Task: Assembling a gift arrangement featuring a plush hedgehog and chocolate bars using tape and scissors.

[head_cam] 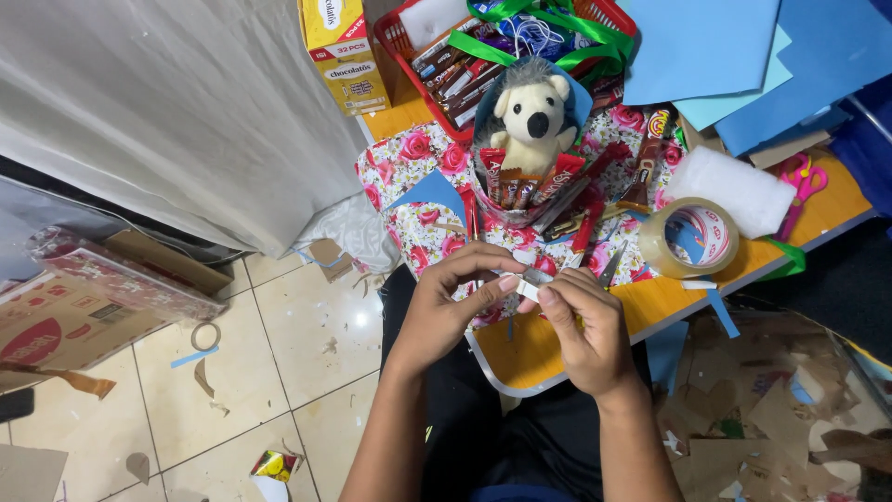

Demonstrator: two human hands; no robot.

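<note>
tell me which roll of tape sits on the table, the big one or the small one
The big clear tape roll, beside the pink scissors; the small empty ring lies on the floor tiles.

Tape strip (532, 282) btwn both hands: clear plastic film, glossy, catches light; tape roll (689, 238): transparent plastic w/ cardboard-looking core, shiny; surface (650, 302): orange laminate, smooth, semi-gloss, pale plastic edging; wrapping paper (409, 163): floral print, glossy; plush bear (531, 113): fuzzy fabric, matt, soft nap; snack bars (530, 186) in front of it: foil-type wrappers, reflective; basket (395, 37): red plastic, smooth; ribbon (557, 28): green, satin sheen; blue sheets (706, 46): paper/card, matt, flat; white pad (734, 189): foam-like, soft matt; scissors (801, 181): pink plastic handles; curtain (177, 112): grey cloth, matt; floor (279, 344): ceramic tile, glossy w/ glare; cardboard scraps (762, 409): brown, rough, matt.
</note>
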